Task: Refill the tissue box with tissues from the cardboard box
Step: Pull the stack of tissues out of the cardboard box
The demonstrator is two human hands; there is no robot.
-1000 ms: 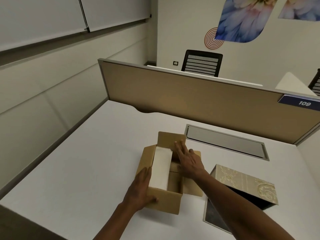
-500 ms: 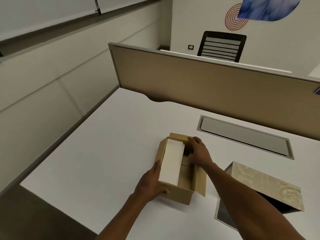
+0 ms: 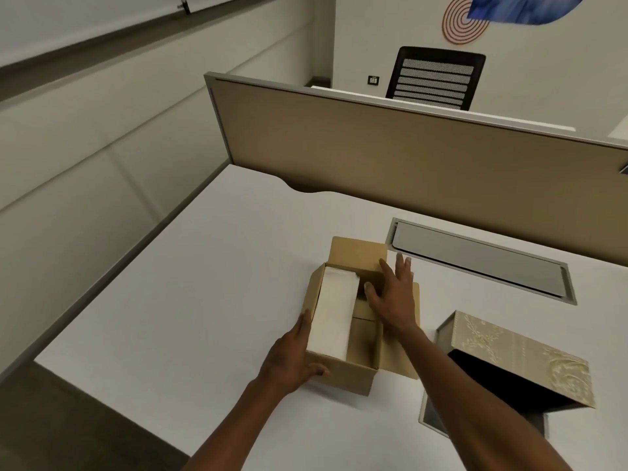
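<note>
An open cardboard box (image 3: 346,372) sits on the white desk, its flaps folded out. A white stack of tissues (image 3: 334,314) stands along its left inner side; the right half looks hollow. My left hand (image 3: 292,358) grips the box's near-left corner from outside. My right hand (image 3: 390,294) hovers over the box's far right part with fingers spread and nothing in it. To the right lies the beige patterned tissue box (image 3: 516,355), tipped so its dark open inside faces me.
The white desk (image 3: 204,300) ends at a beige partition (image 3: 390,158) behind. A grey cable hatch (image 3: 475,263) is set into the desk beyond the boxes. A flat grey panel (image 3: 433,419) lies under the tissue box. A black chair (image 3: 435,79) stands beyond the partition.
My right hand has lifted off the far flap and spread its fingers; that flap now stands open. The left hand keeps its hold. The camera has tilted down and shifted.
</note>
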